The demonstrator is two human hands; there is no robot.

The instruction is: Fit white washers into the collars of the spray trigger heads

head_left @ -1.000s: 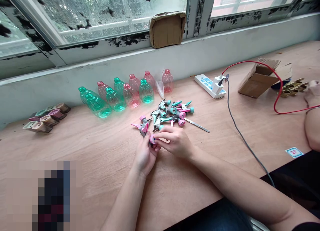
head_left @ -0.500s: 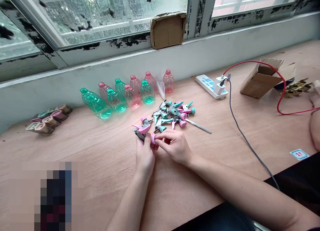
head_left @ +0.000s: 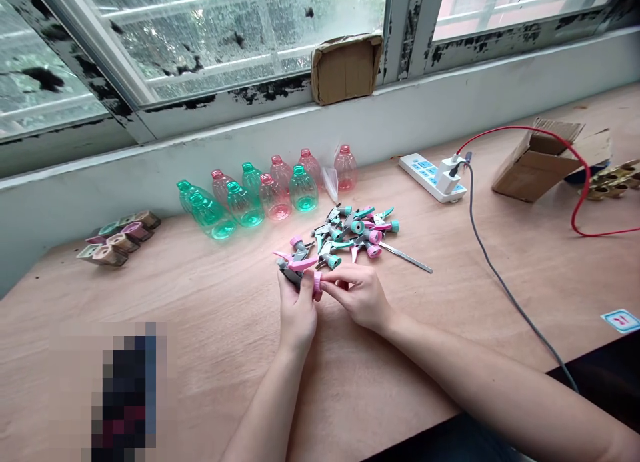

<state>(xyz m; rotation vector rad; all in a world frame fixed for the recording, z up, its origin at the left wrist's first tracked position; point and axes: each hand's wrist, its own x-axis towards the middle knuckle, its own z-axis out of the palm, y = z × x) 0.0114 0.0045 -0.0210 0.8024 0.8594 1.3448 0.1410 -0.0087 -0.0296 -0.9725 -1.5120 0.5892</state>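
My left hand is closed around a pink and grey trigger spray head, its pink collar facing right. The fingers of my right hand are pinched together against the open end of that collar. Whatever may be between those fingertips is too small to make out. Just beyond my hands lies a pile of trigger spray heads in grey with pink or teal parts. A spray head with a pink collar lies at the pile's near left. Metal tweezers rest to the right of the pile.
Green bottles and pink bottles stand along the wall beside a clear plastic bag. Small capped containers sit at left. A power strip, a grey cable and an open cardboard box are at right.
The view has shifted, so everything sits a little further right and lower. My hands keep nearly the same hold, with the right fingertips still at the pink collar.
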